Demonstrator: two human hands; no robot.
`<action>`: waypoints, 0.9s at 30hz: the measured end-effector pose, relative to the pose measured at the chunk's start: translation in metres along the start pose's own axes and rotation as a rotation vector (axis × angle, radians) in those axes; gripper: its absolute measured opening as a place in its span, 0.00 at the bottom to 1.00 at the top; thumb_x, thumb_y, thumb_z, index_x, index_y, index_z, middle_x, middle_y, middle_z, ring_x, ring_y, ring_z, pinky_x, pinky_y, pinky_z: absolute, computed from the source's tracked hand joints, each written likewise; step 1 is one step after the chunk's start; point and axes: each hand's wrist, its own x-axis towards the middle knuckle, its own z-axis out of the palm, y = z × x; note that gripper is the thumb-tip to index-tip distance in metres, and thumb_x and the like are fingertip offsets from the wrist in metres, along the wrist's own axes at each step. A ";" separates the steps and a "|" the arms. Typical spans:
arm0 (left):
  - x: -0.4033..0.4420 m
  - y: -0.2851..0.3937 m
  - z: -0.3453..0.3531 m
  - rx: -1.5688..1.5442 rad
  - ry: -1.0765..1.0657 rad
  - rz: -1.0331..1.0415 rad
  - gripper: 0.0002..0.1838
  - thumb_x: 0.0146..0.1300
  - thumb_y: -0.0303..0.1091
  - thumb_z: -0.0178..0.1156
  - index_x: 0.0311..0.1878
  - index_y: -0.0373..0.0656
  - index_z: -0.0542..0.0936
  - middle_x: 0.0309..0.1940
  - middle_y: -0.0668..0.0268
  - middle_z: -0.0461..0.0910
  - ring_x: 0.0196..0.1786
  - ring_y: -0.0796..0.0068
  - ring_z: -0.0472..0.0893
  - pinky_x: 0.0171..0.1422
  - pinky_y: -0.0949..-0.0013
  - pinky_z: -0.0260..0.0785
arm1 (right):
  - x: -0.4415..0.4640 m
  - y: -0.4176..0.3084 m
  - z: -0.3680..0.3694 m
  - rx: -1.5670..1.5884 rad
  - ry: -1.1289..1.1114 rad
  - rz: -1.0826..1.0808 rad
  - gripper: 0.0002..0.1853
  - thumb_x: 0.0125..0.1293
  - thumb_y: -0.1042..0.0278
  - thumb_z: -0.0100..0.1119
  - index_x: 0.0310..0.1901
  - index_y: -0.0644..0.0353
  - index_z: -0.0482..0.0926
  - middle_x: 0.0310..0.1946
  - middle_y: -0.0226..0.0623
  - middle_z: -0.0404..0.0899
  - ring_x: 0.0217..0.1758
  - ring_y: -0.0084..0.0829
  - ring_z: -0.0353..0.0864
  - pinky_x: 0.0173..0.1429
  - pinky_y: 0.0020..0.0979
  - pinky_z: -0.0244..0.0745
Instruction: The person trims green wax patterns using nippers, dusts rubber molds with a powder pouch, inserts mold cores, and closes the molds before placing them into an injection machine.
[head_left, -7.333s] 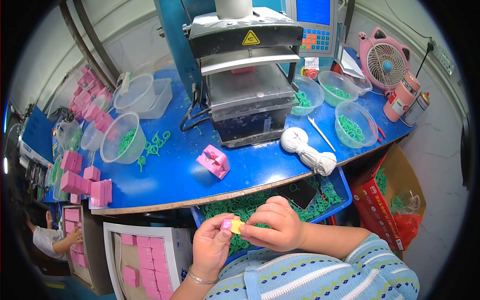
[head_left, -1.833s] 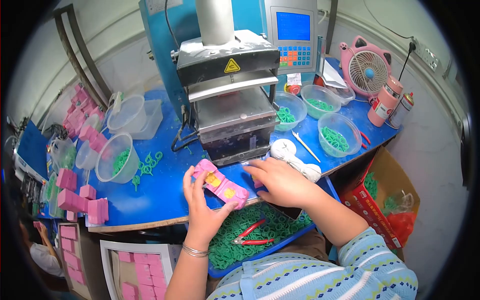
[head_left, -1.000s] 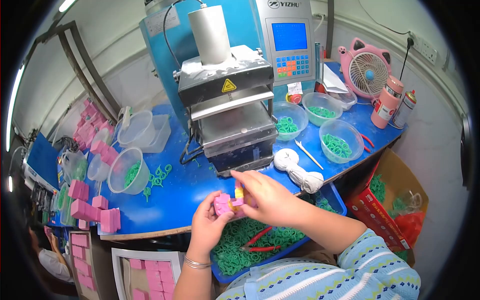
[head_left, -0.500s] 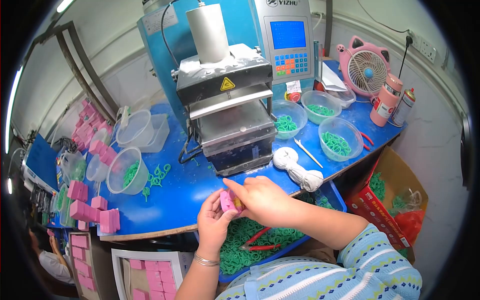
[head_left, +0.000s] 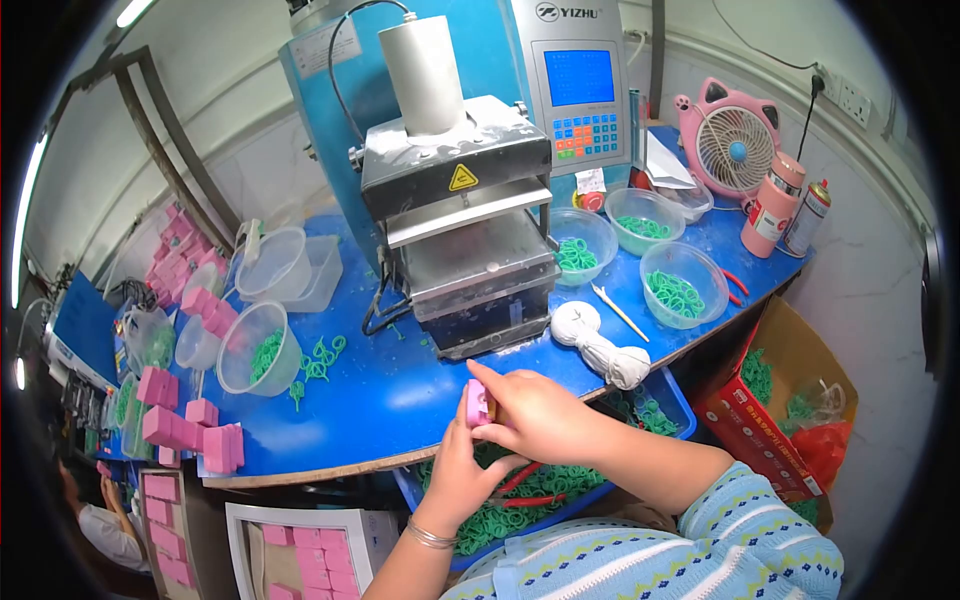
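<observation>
Over the table's front edge, both hands meet around a small pink block (head_left: 478, 404) with a hollowed face. My left hand (head_left: 462, 470) holds it from the left and below, fingers closed along its side. From the right, my right hand (head_left: 535, 408) curls against the same block, its index finger at the upper edge and its thumb below. A little yellowish colour shows between block and fingers; the fingers hide most of that side. Beneath the hands is a blue bin (head_left: 683, 397) of green rings, with red-handled pliers (head_left: 535, 499) lying on them.
A heated-looking press (head_left: 480, 270) stands behind the hands. Clear bowls (head_left: 684, 287) of green rings, a white yarn bundle (head_left: 600, 345) and a brush-like stick (head_left: 620, 312) lie to the right. Pink blocks (head_left: 172, 427) are stacked left. Another person (head_left: 113, 525) sits far left.
Both hands have shifted slightly right with the pink block, which is now turned more upright. My left hand has rotated, its thumb now lower and away from the block's front.
</observation>
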 end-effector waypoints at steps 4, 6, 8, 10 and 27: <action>-0.002 0.002 0.009 0.056 0.157 0.106 0.42 0.46 0.32 0.72 0.63 0.35 0.60 0.56 0.52 0.68 0.58 0.56 0.71 0.62 0.60 0.64 | -0.008 -0.016 -0.021 0.394 -0.205 0.216 0.33 0.69 0.55 0.47 0.66 0.70 0.53 0.54 0.57 0.70 0.57 0.48 0.72 0.60 0.38 0.64; -0.006 -0.014 0.010 -0.030 0.186 0.070 0.37 0.47 0.31 0.71 0.59 0.35 0.63 0.55 0.53 0.69 0.57 0.57 0.71 0.61 0.61 0.65 | -0.016 -0.002 -0.009 0.433 -0.165 0.119 0.35 0.68 0.50 0.46 0.66 0.71 0.53 0.54 0.56 0.70 0.56 0.47 0.72 0.59 0.36 0.66; -0.010 -0.010 0.005 -0.099 0.259 0.004 0.26 0.48 0.29 0.70 0.50 0.36 0.71 0.49 0.55 0.73 0.51 0.60 0.76 0.56 0.65 0.68 | -0.024 0.004 -0.005 0.495 -0.119 0.000 0.36 0.65 0.49 0.53 0.65 0.67 0.57 0.54 0.53 0.70 0.57 0.43 0.72 0.59 0.34 0.68; -0.017 0.007 0.000 -0.149 0.240 -0.027 0.26 0.47 0.29 0.70 0.49 0.36 0.71 0.47 0.56 0.74 0.49 0.61 0.77 0.54 0.66 0.69 | -0.028 0.001 -0.007 0.431 -0.073 -0.065 0.35 0.62 0.53 0.57 0.64 0.66 0.59 0.52 0.52 0.70 0.56 0.42 0.73 0.59 0.35 0.68; -0.033 0.042 -0.030 -0.174 0.198 0.151 0.23 0.44 0.37 0.72 0.44 0.36 0.79 0.40 0.57 0.79 0.44 0.64 0.78 0.52 0.65 0.69 | -0.035 0.000 -0.001 0.589 0.056 -0.272 0.21 0.46 0.68 0.72 0.43 0.60 0.76 0.36 0.37 0.75 0.39 0.36 0.73 0.48 0.34 0.68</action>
